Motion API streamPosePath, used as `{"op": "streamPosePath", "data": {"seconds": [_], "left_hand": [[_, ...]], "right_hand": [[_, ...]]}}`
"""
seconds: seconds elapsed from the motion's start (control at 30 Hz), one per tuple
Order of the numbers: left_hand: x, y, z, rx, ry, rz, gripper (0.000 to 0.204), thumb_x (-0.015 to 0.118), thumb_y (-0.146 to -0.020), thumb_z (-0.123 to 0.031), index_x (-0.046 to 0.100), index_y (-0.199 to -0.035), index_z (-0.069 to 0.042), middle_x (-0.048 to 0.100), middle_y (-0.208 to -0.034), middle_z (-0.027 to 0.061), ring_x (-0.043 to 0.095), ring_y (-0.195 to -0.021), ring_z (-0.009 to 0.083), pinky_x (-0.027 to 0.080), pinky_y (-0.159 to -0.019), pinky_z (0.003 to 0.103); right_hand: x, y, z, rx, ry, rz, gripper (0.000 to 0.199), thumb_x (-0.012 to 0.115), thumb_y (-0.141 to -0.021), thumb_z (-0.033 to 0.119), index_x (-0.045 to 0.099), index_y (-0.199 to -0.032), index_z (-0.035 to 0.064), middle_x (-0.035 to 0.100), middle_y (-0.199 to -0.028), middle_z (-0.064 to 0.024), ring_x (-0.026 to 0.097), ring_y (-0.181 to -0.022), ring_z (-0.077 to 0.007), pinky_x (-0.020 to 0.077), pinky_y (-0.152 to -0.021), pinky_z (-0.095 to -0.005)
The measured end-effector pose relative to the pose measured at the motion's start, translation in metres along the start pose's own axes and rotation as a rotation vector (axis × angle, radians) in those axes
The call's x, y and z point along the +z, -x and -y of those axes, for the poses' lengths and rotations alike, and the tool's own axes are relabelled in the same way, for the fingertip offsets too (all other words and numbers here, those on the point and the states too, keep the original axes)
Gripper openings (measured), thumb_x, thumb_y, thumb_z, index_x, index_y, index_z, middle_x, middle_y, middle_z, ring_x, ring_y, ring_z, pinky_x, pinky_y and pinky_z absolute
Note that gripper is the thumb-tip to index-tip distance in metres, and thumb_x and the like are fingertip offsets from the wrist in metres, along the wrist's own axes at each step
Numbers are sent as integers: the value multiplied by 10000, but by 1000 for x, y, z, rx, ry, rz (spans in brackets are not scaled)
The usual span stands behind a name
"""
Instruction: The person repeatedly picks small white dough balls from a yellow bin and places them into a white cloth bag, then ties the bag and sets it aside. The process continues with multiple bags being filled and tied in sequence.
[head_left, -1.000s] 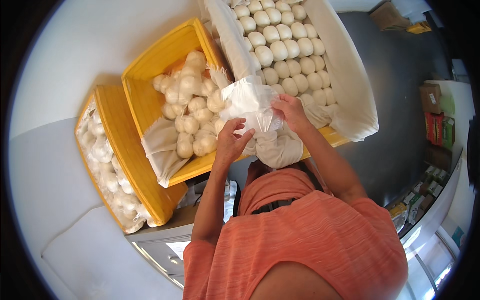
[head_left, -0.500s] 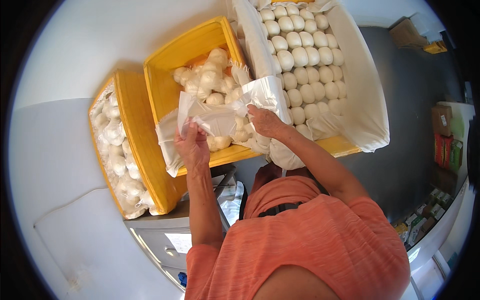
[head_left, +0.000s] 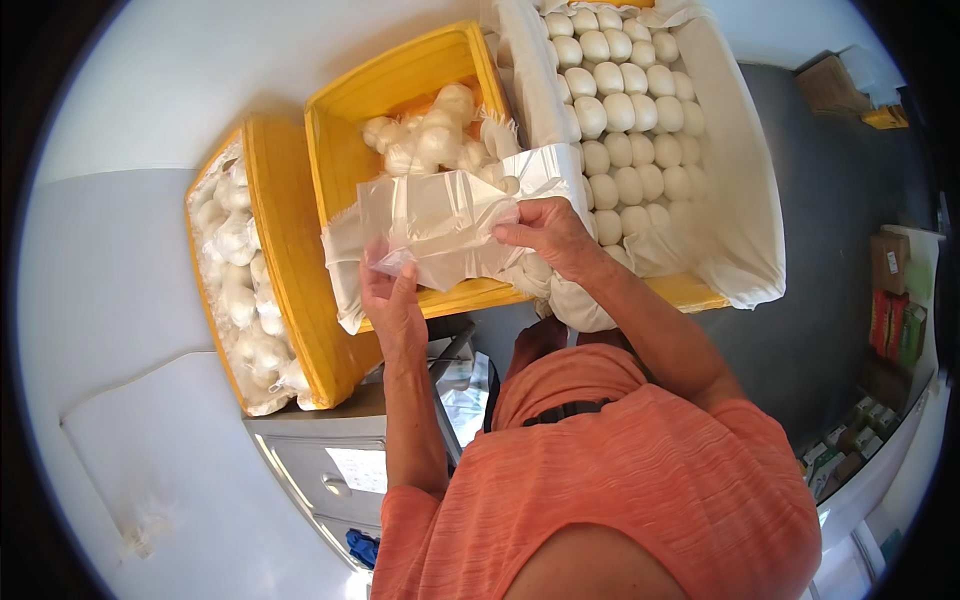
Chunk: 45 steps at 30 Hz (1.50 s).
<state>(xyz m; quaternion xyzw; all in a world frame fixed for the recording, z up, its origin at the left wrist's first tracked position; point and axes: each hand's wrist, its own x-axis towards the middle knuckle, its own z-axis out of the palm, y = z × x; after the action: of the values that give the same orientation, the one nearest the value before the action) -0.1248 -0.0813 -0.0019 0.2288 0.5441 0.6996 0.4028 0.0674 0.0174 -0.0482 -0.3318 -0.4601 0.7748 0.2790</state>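
A clear plastic bag point(head_left: 435, 215) is stretched flat between my hands, over the near part of the middle yellow crate point(head_left: 334, 150). My left hand point(head_left: 394, 310) pinches its lower left corner, thumb in front and fingers partly behind the film. With thumb and fingertips, my right hand point(head_left: 558, 238) grips the bag's right edge. Beneath and beyond the bag, knotted bags of round white steamed buns point(head_left: 437, 135) lie in the crate. A stack of shiny plastic bags point(head_left: 545, 170) rests beside my right hand, where the crate meets the cloth-lined box.
At the right, a box lined with white cloth point(head_left: 745, 230) holds rows of loose buns point(head_left: 620, 110). To the left, a tilted yellow crate point(head_left: 290, 250) is filled with bagged buns point(head_left: 238, 290). A metal cabinet point(head_left: 310, 455) stands below it. Cartons point(head_left: 890, 262) line the far right.
The bag has gone from bunched to spread out flat between my hands. My right hand has shifted slightly right and turned, its fingers now pinching the bag's edge.
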Motion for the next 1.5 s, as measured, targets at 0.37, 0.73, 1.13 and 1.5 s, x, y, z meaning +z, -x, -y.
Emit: {"op": "streamPosePath", "data": {"seconds": [0.37, 0.73, 1.13, 1.5], "left_hand": [[92, -8, 43, 179, -605, 632, 87, 636, -802, -52, 564, -767, -15, 545, -1028, 117, 507, -983, 210, 384, -873, 297], [125, -35, 96, 211, -795, 580, 166, 647, -821, -120, 548, -903, -16, 534, -1106, 146, 513, -992, 234, 416, -822, 338], [204, -63, 144, 207, -815, 637, 189, 628, -740, 84, 546, -888, -1, 587, -1030, 147, 621, -896, 189, 521, -731, 295], [195, -43, 134, -32, -998, 519, 261, 665, -648, 62, 673, -869, -77, 486, -713, 40, 499, -625, 144, 400, -539, 243]], "right_hand": [[-46, 45, 18, -161, 271, -151, 208, 742, -712, 101, 553, -707, 15, 546, -651, 18, 475, -612, -41, 385, -536, -221], [-170, 53, 21, -311, -771, -892, 74, 600, -798, -5, 540, -795, 37, 578, -691, -33, 531, -581, -99, 459, -546, -242], [-202, 61, 17, -36, 149, -462, 186, 690, -763, 64, 510, -804, 39, 476, -606, 39, 419, -525, -22, 352, -480, -181], [-330, -143, -89, 173, 1262, -816, 810, 735, -639, 550, 464, -1298, 164, 255, -1404, -242, 232, -1293, -423, 361, -992, -511]]}}
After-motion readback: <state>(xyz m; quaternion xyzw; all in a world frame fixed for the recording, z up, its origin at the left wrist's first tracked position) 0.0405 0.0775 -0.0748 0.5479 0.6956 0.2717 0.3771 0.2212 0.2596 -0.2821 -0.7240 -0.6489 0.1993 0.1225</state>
